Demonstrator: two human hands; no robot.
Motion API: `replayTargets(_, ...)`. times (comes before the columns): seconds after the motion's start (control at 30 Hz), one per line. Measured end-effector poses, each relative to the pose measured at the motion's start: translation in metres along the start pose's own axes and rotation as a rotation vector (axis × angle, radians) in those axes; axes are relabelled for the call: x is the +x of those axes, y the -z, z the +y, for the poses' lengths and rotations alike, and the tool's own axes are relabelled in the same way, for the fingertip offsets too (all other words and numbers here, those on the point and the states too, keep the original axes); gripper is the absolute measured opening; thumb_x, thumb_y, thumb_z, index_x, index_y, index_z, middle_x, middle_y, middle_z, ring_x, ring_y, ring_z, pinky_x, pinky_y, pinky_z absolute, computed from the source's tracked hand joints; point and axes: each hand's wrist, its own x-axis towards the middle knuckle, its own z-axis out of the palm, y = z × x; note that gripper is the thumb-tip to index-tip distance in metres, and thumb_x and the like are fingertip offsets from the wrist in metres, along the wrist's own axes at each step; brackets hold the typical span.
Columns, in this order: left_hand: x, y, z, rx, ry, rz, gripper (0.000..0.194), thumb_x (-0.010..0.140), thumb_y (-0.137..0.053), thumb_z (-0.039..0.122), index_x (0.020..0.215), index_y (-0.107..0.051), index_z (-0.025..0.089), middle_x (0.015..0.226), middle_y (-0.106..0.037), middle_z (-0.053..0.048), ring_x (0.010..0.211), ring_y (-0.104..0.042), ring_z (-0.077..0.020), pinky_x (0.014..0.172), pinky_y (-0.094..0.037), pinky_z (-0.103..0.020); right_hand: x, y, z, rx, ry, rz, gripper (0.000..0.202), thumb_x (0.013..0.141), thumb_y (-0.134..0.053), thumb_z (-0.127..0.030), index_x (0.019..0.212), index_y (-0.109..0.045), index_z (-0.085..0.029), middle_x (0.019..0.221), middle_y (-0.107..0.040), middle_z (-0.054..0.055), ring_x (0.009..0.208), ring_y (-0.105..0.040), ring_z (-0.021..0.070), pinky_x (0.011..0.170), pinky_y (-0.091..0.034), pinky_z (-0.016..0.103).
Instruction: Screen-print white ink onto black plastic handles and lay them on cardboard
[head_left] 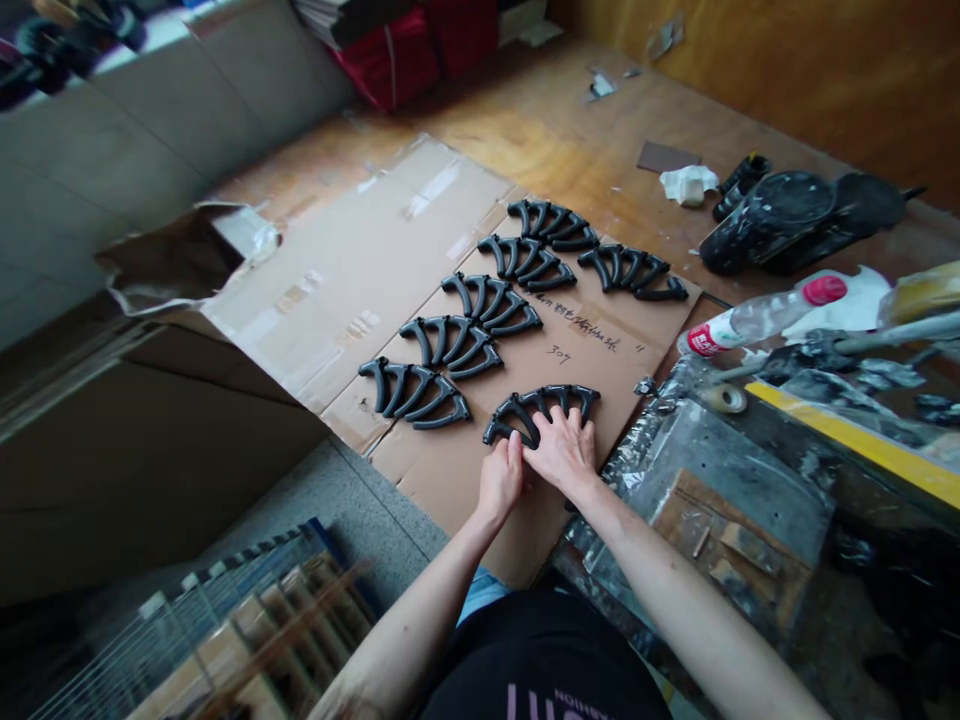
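Note:
A fan-shaped row of glossy black curved pieces [541, 400] lies on flattened cardboard in front of me. My left hand [501, 478] is closed at the row's lower left end, thumb and fingers pinching a curved black piece. Bent over the middle and right of the same row, my right hand [562, 450] grips the lower ends of the curved pieces; its fingertips partly hide them. Similar fans lie beyond: a near left fan [416, 393], others stepping up and away, and one fan [630, 272] at the right with its last piece slightly apart.
The cardboard sheet [480, 470] bears handwriting and covers part of a wooden table [480, 110]. At right are a plastic bottle [765, 315], black-stained cups [795, 215], a tape roll [724, 398] and a yellow-edged strip [862, 440]. A wire rack [195, 620] stands lower left.

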Motion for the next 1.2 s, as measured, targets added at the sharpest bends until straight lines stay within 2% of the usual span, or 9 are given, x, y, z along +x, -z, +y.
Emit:
replayTargets(0.1,-0.005,-0.002,-0.003,-0.045,-0.020,-0.002,0.044,0.094,-0.028,0.060,0.078,-0.047,0.024,0.053,-0.062,-0.001,0.042,-0.059,-0.0181,0.047,-0.046,-0.028,0.007,0.003,0.007,-0.016,0.022,0.023,0.047,0.083,-0.055,-0.059,0.111,-0.064,-0.022,0.115,-0.057,0.015,0.110,-0.043,0.0366,0.091,-0.037,0.054)
replayTargets(0.2,-0.007,-0.003,-0.008,-0.074,-0.035,-0.005,0.040,0.093,-0.031,0.059,0.079,-0.044,0.024,0.056,-0.062,0.001,0.042,-0.059,-0.0165,0.045,-0.045,-0.027,0.026,0.011,0.022,-0.032,-0.014,0.062,0.047,0.082,-0.057,-0.058,0.112,-0.063,-0.022,0.116,-0.056,0.015,0.112,-0.042,0.0369,0.093,-0.035,0.054)
replayTargets(0.37,-0.007,-0.005,-0.014,-0.064,-0.029,-0.022,0.039,0.093,-0.031,0.058,0.078,-0.043,0.025,0.059,-0.061,0.002,0.043,-0.059,-0.0159,0.044,-0.044,-0.026,0.074,0.027,0.057,0.002,-0.233,0.093,0.052,0.081,-0.057,-0.058,0.118,-0.061,-0.021,0.123,-0.052,0.016,0.117,-0.040,0.0387,0.092,-0.035,0.055)
replayTargets(0.5,-0.007,-0.006,-0.016,-0.053,-0.036,-0.032,0.040,0.093,-0.031,0.060,0.077,-0.042,0.026,0.059,-0.061,0.002,0.044,-0.059,-0.0164,0.046,-0.046,-0.027,0.106,0.036,0.078,0.081,-0.435,0.168,0.055,0.081,-0.056,-0.059,0.119,-0.060,-0.020,0.123,-0.052,0.016,0.117,-0.042,0.0401,0.090,-0.038,0.055)
replayTargets(0.63,-0.008,-0.005,-0.016,-0.040,-0.036,-0.032,0.041,0.093,-0.031,0.060,0.075,-0.042,0.025,0.060,-0.061,0.001,0.045,-0.060,-0.0167,0.048,-0.047,-0.027,0.130,0.043,0.092,0.131,-0.534,0.211,0.057,0.081,-0.055,-0.061,0.119,-0.060,-0.020,0.124,-0.052,0.016,0.118,-0.042,0.0408,0.092,-0.037,0.058)
replayTargets(0.8,-0.008,-0.004,-0.018,-0.014,-0.040,-0.041,0.042,0.094,-0.031,0.060,0.074,-0.045,0.026,0.058,-0.061,0.001,0.046,-0.060,-0.0172,0.053,-0.048,-0.028,0.152,0.052,0.094,0.132,-0.525,0.197,0.059,0.084,-0.050,-0.065,0.123,-0.058,-0.021,0.129,-0.049,0.017,0.120,-0.040,0.0408,0.092,-0.037,0.060)
replayTargets(0.93,-0.007,-0.004,-0.022,-0.002,-0.036,-0.050,0.043,0.093,-0.032,0.061,0.074,-0.047,0.027,0.057,-0.061,0.001,0.047,-0.059,-0.0179,0.052,-0.048,-0.029,0.160,0.057,0.090,0.137,-0.471,0.167,0.061,0.086,-0.047,-0.066,0.128,-0.056,-0.022,0.133,-0.047,0.019,0.122,-0.040,0.0403,0.090,-0.040,0.060)
replayTargets(1.07,-0.007,-0.004,-0.026,0.006,-0.027,-0.067,0.042,0.092,-0.032,0.061,0.073,-0.047,0.027,0.060,-0.061,0.000,0.049,-0.060,-0.0181,0.053,-0.048,-0.029,0.154,0.061,0.093,0.158,-0.410,0.135,0.063,0.086,-0.053,-0.061,0.136,-0.050,-0.023,0.140,-0.043,0.018,0.123,-0.041,0.0397,0.090,-0.043,0.058)
replayTargets(1.2,-0.008,-0.003,-0.028,0.017,-0.036,-0.074,0.040,0.092,-0.034,0.060,0.073,-0.047,0.027,0.061,-0.060,0.000,0.049,-0.059,-0.0181,0.054,-0.048,-0.029,0.137,0.062,0.100,0.169,-0.301,0.173,0.060,0.088,-0.057,-0.048,0.142,-0.045,-0.024,0.153,-0.033,0.013,0.127,-0.042,0.0362,0.094,-0.045,0.051)
